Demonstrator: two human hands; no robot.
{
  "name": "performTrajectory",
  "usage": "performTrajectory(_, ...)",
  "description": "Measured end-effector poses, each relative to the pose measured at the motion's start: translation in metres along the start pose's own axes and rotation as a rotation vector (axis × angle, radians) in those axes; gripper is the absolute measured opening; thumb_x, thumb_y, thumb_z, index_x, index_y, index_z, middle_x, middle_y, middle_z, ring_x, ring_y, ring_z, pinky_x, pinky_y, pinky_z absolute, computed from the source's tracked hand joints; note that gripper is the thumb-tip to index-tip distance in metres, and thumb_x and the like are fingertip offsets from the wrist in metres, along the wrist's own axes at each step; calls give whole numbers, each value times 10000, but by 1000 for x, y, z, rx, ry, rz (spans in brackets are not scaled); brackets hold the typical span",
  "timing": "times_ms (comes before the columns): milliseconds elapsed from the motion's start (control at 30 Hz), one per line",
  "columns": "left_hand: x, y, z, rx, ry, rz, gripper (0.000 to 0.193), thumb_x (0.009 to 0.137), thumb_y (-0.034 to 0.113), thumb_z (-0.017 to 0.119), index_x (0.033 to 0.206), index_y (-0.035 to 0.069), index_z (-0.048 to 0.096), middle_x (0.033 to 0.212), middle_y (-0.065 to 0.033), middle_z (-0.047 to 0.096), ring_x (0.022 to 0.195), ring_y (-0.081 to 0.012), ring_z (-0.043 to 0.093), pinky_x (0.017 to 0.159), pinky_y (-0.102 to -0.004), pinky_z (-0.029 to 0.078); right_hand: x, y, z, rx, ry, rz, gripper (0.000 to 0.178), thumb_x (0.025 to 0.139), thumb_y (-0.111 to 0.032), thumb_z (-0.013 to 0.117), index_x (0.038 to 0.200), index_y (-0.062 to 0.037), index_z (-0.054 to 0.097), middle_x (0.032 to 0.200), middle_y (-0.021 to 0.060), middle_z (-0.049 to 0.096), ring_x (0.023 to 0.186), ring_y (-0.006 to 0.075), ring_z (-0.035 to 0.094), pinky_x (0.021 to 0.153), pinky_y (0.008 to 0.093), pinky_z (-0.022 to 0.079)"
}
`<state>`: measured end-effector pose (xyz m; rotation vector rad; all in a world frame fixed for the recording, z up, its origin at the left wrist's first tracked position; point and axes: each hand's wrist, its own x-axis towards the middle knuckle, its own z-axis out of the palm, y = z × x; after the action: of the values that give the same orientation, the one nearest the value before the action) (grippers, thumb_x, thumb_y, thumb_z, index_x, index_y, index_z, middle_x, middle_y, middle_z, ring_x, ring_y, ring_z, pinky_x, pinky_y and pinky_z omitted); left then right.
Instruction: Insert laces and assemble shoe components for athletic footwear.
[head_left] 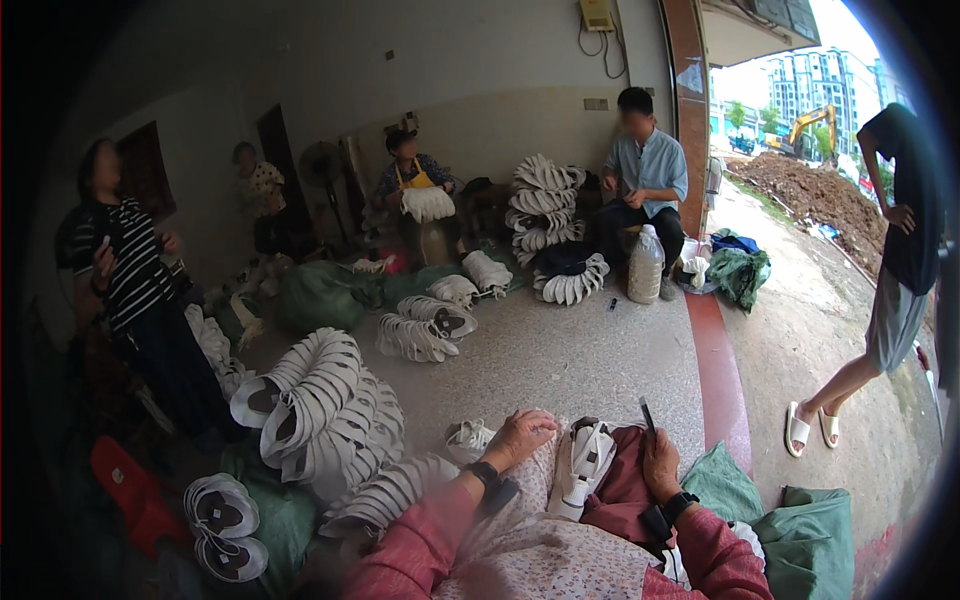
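Note:
A white shoe upper with dark trim (583, 462) lies on my lap, over dark red cloth (620, 480) and a floral apron (535, 550). To its left, my left hand (520, 437) is raised with fingers curled together; whatever they hold, if anything, is too small to make out. My right hand (660, 467), right of the upper, is closed round a slim dark stick-like tool (647, 415) that points up. Another white shoe piece (470, 438) sits beyond my left wrist.
Long stacks of white shoe uppers (325, 410) cover the floor at left, near a red stool (130, 490). Green sacks (810, 535) lie at my right. Several people sit or stand around, one seated by a large plastic jug (646, 265); another person (900, 230) stands outside at right.

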<state>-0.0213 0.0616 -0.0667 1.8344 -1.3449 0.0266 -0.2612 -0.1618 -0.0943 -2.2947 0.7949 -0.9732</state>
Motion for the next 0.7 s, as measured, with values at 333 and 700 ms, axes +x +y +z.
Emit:
performTrajectory(333, 0, 4, -1, 1, 8, 23, 159, 842, 264, 690, 936, 144, 735, 1113, -24, 684, 1109, -241, 589, 989, -352, 450, 4, -4, -3, -40, -10, -27, 306, 1005, -329, 447, 948, -46, 548, 781, 257, 611, 753, 474, 596, 636, 551, 434)
performTrajectory(700, 1, 10, 3, 46, 25, 26, 131, 834, 240, 701, 922, 149, 734, 1078, -4, 689, 1080, -229, 596, 963, -356, 460, -2, 5, -4, -67, 23, -24, 296, 998, -322, 467, 930, -48, 557, 753, 245, 608, 750, 463, 601, 634, 532, 440)
